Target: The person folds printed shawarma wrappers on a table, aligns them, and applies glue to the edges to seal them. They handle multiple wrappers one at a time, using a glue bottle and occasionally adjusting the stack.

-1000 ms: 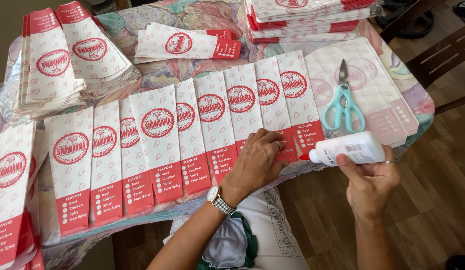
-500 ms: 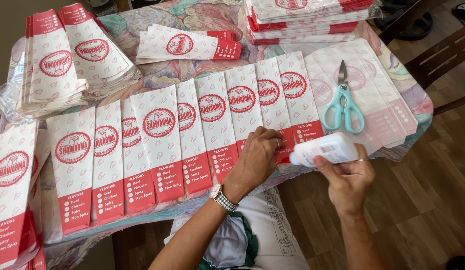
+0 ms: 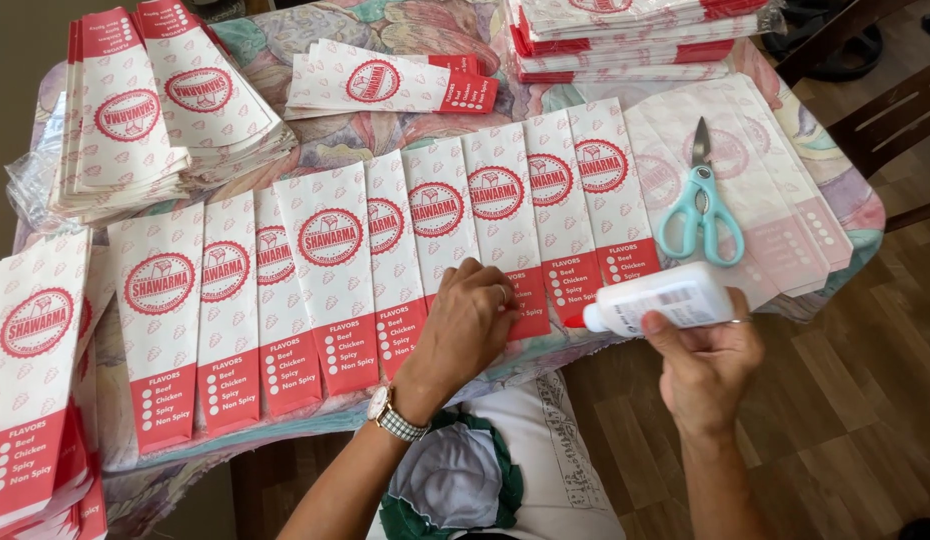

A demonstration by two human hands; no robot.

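Observation:
A row of several white-and-red paper bags [image 3: 330,275] lies overlapped along the table's near edge. My left hand [image 3: 468,322], with a wristwatch, presses flat on the red lower ends of the bags near the middle of the row. My right hand [image 3: 707,360] holds a white glue bottle [image 3: 660,300] sideways, its red tip pointing left at the red end of the rightmost bags. The bottle hovers just off the table edge.
Teal-handled scissors [image 3: 697,205] lie on pale sheets at the right. Stacks of the same bags sit at the far left [image 3: 135,120], the top centre [image 3: 390,85], the top right [image 3: 635,35] and the near left [image 3: 35,380]. A dark wooden chair [image 3: 890,110] stands to the right.
My right hand has brought the glue bottle leftward, closer to the red ends of the rightmost bags. My left hand has stayed pressed on the row.

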